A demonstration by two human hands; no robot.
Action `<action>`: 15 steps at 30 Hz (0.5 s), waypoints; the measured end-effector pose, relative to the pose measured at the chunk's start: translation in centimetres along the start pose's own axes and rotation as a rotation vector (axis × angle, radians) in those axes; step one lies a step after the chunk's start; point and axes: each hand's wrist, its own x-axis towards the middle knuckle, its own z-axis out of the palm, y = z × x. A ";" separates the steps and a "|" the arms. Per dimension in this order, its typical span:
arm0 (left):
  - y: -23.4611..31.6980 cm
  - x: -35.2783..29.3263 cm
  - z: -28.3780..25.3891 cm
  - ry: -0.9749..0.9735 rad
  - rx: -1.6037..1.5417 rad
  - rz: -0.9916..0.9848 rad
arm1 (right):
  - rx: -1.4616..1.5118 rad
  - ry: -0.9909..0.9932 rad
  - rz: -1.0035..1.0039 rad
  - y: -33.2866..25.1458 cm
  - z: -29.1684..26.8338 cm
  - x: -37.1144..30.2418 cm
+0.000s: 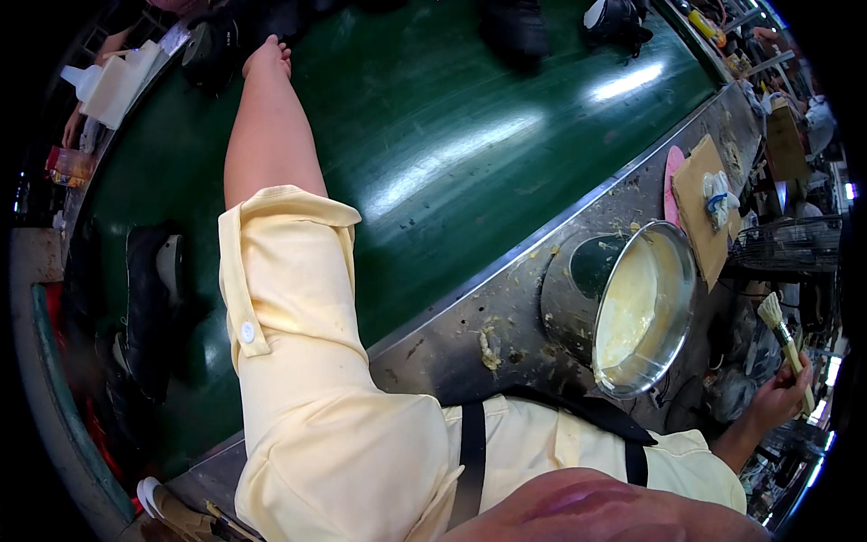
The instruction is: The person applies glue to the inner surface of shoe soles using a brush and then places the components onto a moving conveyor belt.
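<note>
- Across the bench: glossy green surface, edged by a smeared metal ledge; dark shoes at its left.
- Right of ledge: cluttered room, wire-caged fan.
- On ledge: metal pot, pale yellow paste inside, residue at rim; cardboard just beside.
- Right hand: fingers wrapped round handle of brush, right of pot.
- Left hand: outstretched near a black shoe; fingers partly curled, cannot tell whether gripping.

Belt smooth, v. glossy; bucket shiny mtl; brush hdl wood; sleeve matt cloth.
</note>
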 end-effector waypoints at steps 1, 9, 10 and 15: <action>-0.1 0.0 -0.2 -0.034 -0.011 0.001 | -0.078 -0.025 -0.052 0.0 -0.1 0.2; -0.6 -1.1 1.0 0.024 -0.310 0.036 | -0.758 -0.103 -0.567 -2.6 0.7 1.2; -0.6 -1.5 0.6 0.060 -0.338 0.035 | -0.743 -0.103 -0.557 -2.6 0.6 1.1; -1.5 -4.2 -0.3 0.186 -0.320 0.016 | -0.466 -0.080 -0.344 0.6 -2.2 0.6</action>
